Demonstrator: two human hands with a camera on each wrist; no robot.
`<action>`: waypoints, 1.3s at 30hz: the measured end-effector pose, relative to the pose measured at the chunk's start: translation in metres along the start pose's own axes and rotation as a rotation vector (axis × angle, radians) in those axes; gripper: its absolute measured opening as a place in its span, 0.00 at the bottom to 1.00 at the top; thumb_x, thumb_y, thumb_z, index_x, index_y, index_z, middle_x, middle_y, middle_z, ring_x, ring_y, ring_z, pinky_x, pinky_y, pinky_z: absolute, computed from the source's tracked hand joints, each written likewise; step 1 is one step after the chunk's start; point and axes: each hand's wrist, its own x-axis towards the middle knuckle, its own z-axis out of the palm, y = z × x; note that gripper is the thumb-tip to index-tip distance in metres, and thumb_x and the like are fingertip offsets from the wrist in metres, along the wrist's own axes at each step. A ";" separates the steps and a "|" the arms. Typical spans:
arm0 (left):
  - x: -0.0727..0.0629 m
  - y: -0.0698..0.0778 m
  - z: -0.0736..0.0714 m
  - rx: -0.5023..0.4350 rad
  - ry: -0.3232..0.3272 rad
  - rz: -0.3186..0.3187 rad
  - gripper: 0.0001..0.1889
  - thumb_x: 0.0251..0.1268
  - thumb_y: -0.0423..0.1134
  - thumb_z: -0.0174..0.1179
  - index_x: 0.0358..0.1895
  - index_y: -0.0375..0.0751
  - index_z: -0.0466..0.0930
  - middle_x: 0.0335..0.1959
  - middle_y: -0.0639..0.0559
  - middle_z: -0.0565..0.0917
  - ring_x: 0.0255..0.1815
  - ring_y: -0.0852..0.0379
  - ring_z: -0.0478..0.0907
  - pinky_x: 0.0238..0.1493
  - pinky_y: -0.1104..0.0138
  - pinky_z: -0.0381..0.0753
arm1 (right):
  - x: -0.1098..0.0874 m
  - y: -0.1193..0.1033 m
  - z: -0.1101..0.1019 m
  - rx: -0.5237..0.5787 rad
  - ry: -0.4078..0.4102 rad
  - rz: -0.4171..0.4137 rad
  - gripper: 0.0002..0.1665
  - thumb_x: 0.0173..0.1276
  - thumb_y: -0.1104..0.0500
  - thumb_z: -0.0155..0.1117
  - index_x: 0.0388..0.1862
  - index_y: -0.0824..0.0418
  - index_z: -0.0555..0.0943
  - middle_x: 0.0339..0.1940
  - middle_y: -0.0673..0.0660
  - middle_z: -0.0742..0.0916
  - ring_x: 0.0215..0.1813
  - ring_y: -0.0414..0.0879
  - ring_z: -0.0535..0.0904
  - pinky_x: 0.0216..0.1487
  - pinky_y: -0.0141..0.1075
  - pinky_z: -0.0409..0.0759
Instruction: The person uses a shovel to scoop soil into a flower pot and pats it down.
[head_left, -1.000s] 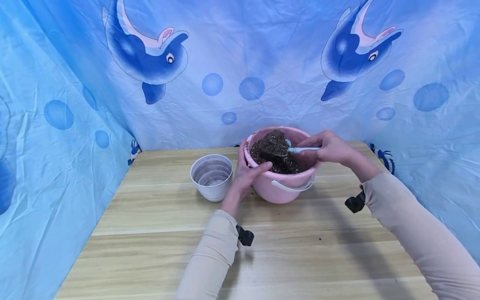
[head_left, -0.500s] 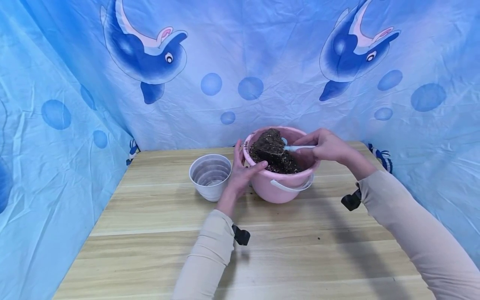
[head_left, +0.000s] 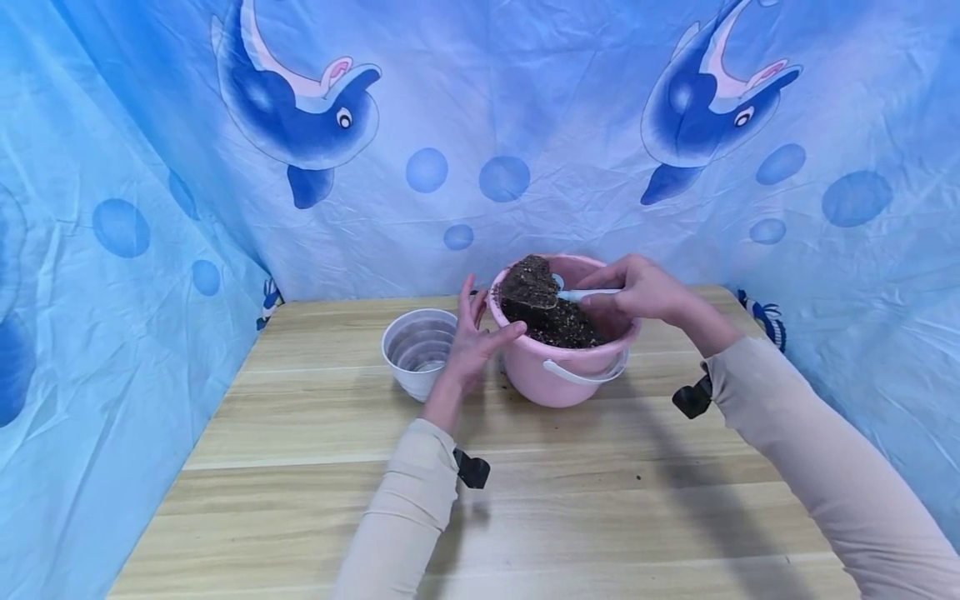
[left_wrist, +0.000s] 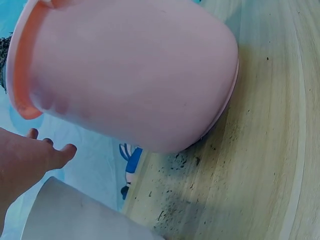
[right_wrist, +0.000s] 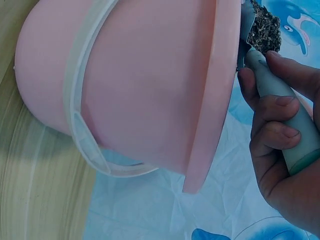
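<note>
In the head view a pink bucket (head_left: pixel 551 383) with a white bail handle (head_left: pixel 581 377) holds dark soil (head_left: pixel 566 329). My right hand (head_left: pixel 637 287) grips the pale handle of a small trowel (right_wrist: pixel 280 95), fingers curled round it in the right wrist view. Heaped soil (head_left: pixel 529 282) covers the trowel's blade, above the bucket's left rim. My left hand (head_left: pixel 471 342) is between the bucket and a white ribbed pot (head_left: pixel 411 382), its fingers spread. The left wrist view shows that hand (left_wrist: pixel 30 157) apart from the bucket's wall. The pot stands upright with no soil visible inside.
Everything stands on a wooden table (head_left: pixel 300 483). Soil crumbs (left_wrist: pixel 180 200) lie scattered beside the bucket's base. A blue curtain (head_left: pixel 450 100) with printed dolphins hangs behind and at both sides.
My left hand has let go of the bucket's rim and shifted left toward the pot. The soil-laden trowel in my right hand has moved left across the bucket.
</note>
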 end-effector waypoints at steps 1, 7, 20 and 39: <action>0.000 0.000 -0.001 0.012 -0.001 -0.004 0.66 0.32 0.52 0.81 0.76 0.69 0.41 0.77 0.52 0.53 0.77 0.55 0.45 0.75 0.48 0.44 | 0.000 0.000 0.000 0.003 -0.005 -0.002 0.18 0.60 0.58 0.71 0.49 0.63 0.86 0.33 0.56 0.89 0.24 0.43 0.75 0.23 0.34 0.75; -0.002 0.002 -0.006 0.056 -0.011 -0.018 0.69 0.22 0.60 0.79 0.75 0.72 0.40 0.77 0.53 0.51 0.77 0.54 0.44 0.74 0.48 0.45 | 0.003 0.000 0.004 -0.034 -0.029 -0.036 0.17 0.62 0.55 0.70 0.50 0.60 0.86 0.21 0.50 0.85 0.12 0.34 0.57 0.14 0.30 0.61; -0.004 0.009 -0.016 0.058 -0.034 0.017 0.61 0.45 0.36 0.76 0.76 0.70 0.40 0.77 0.51 0.50 0.77 0.52 0.45 0.74 0.54 0.51 | 0.013 -0.010 0.010 -0.103 -0.004 -0.067 0.16 0.61 0.55 0.70 0.48 0.58 0.87 0.43 0.54 0.89 0.15 0.36 0.59 0.28 0.33 0.70; -0.008 0.022 -0.029 0.059 -0.056 0.008 0.67 0.38 0.41 0.79 0.77 0.65 0.35 0.78 0.51 0.47 0.78 0.52 0.42 0.75 0.54 0.47 | 0.023 -0.021 0.019 -0.039 -0.032 -0.111 0.15 0.61 0.56 0.71 0.46 0.57 0.87 0.56 0.55 0.85 0.66 0.52 0.71 0.67 0.49 0.66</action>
